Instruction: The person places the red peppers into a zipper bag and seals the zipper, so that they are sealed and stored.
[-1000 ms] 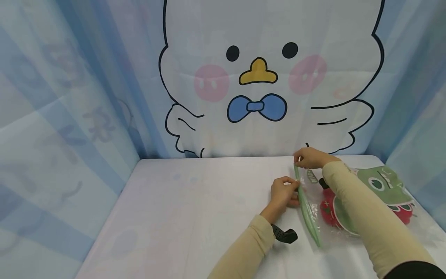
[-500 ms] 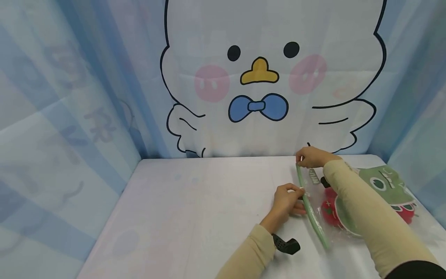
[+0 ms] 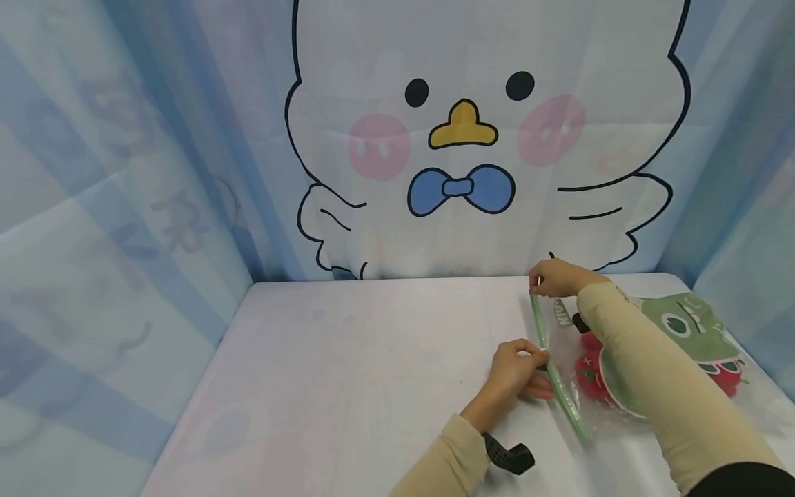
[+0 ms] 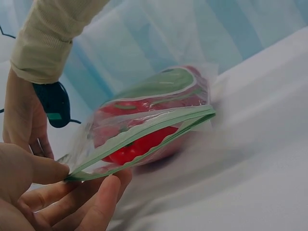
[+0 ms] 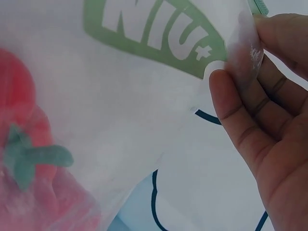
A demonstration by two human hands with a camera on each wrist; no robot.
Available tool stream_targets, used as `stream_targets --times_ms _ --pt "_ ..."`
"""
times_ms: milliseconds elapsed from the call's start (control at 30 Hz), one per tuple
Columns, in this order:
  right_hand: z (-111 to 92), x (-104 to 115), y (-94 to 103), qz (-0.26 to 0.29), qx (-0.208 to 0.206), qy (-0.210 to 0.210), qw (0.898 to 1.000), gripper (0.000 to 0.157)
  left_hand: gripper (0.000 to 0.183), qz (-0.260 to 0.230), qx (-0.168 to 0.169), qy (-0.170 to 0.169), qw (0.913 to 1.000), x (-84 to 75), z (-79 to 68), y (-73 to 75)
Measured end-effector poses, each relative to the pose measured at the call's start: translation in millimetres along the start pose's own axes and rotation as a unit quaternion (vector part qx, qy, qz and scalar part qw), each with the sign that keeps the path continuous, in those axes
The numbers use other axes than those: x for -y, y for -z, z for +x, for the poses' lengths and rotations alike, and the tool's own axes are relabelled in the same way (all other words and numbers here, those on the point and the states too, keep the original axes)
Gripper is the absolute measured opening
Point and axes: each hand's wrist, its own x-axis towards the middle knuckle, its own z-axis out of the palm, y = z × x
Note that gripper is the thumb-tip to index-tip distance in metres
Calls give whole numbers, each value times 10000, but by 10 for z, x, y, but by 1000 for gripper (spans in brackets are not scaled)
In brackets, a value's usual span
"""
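Observation:
A clear zip bag (image 3: 562, 345) with a green zip strip (image 3: 566, 400) and a green printed character lies at the table's right. Inside it are red fruits (image 4: 126, 153) with green stems, which look like peppers or tomatoes. My left hand (image 3: 518, 373) pinches the strip around its middle between thumb and fingers. From there to the near end, the bag's mouth gapes in the left wrist view. My right hand (image 3: 562, 277) holds the far end of the strip; in the right wrist view its thumb and fingers (image 5: 228, 96) pinch the bag's corner. My right forearm hides part of the bag.
A white cloth covers the table (image 3: 341, 386). Behind it hangs a curtain (image 3: 459, 241) with a cartoon bird, and pale blue curtains (image 3: 124, 207) stand at both sides. A black wrist device (image 3: 511, 455) is on my left wrist.
My left hand has slid along the green strip toward the near end. My right hand has stayed at the far corner. The strip's near part looks straighter and narrower than before.

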Motion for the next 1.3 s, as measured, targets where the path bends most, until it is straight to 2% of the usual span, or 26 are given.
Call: stream_targets --times_ms 533,1033,1300 --pt "-4 -45 24 -347 -266 263 9987 10 14 142 325 19 9994 52 -259 16" --pt "-42 -44 6 -294 -186 141 9993 12 15 186 848 48 9962 167 -517 -8" --pt "-47 -84 -21 -223 -248 80 9994 12 19 319 1184 201 9922 217 -648 -11"
